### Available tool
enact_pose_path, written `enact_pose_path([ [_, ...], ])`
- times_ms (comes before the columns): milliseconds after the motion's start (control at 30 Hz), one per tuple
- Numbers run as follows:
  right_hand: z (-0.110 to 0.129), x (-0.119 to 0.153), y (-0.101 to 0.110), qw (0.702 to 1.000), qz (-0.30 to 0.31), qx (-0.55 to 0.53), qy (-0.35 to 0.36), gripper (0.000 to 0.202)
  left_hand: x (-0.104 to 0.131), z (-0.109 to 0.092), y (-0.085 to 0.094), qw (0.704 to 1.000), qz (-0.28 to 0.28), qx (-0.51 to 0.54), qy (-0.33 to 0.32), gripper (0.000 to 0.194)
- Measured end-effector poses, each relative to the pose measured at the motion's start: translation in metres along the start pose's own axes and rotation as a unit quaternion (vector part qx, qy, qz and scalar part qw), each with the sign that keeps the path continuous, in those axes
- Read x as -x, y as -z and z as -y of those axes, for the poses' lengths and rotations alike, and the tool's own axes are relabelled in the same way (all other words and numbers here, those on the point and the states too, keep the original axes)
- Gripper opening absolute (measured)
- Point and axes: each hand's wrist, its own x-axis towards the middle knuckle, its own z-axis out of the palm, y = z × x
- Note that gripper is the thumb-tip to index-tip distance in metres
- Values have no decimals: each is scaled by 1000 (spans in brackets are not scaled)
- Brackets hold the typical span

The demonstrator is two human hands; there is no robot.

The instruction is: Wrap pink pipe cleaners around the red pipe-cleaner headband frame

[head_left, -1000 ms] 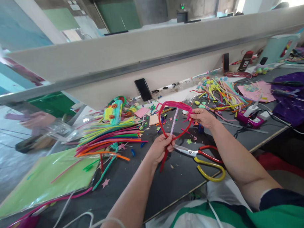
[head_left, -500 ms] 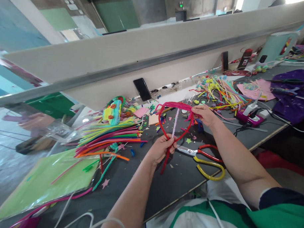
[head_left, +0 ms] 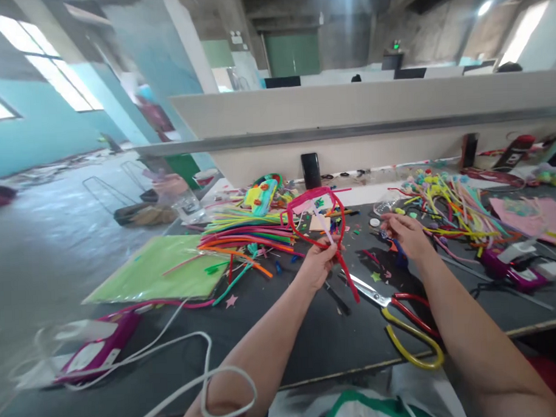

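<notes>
My left hand (head_left: 320, 265) is closed round the bottom of a loop of red and pink pipe cleaners (head_left: 343, 215), where the ends cross. A pale lilac pipe cleaner (head_left: 323, 222) runs up through the loop's middle, and a red tail hangs below my fingers. To the right, my right hand (head_left: 409, 234) is off the loop, its fingers drawn together over small bits on the table; whether something is pinched there is hidden. Between my forearms lie scissors (head_left: 376, 296) with one red and one yellow handle, blades parted.
Bundled coloured pipe cleaners (head_left: 247, 237) and a green sheet in plastic (head_left: 156, 267) lie left. A loose pipe cleaner pile (head_left: 460, 208) and a purple power strip (head_left: 512, 267) are right. A phone (head_left: 310, 171) leans on the partition (head_left: 370, 108). White cable (head_left: 205, 357) crosses the front left.
My right hand has let go of the loop's top edge and moved right and down to the table. My left hand still holds the loop. The camera view has turned left.
</notes>
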Motion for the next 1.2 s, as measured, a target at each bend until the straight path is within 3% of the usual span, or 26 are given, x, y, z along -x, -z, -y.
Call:
enact_pose_path([
  [133,20,3,-16,990,25,137,-2,33,-1,2,1,1000,1,6,-20,39],
  [267,42,13,-54,959,149,233,-63,25,-3,1,2,999,-8,6,-39,37],
  [367,38,23,-87,944,230,200,-126,24,-3,0,2,998,-2,1,-57,35],
  [500,17,34,-113,947,248,93,-184,26,-1,-2,1,999,11,-10,-37,39],
  [600,7,38,-116,957,230,26,-177,27,0,-5,0,999,31,-12,-26,42],
  [700,5,36,-112,966,208,-14,-156,26,-2,-7,0,998,9,8,-55,42],
  [933,-1,29,-101,971,176,-13,-159,20,-11,-7,9,982,-82,-57,-160,21],
  [1200,-7,27,-96,969,184,4,-163,13,-12,3,10,970,-90,-144,-173,16],
])
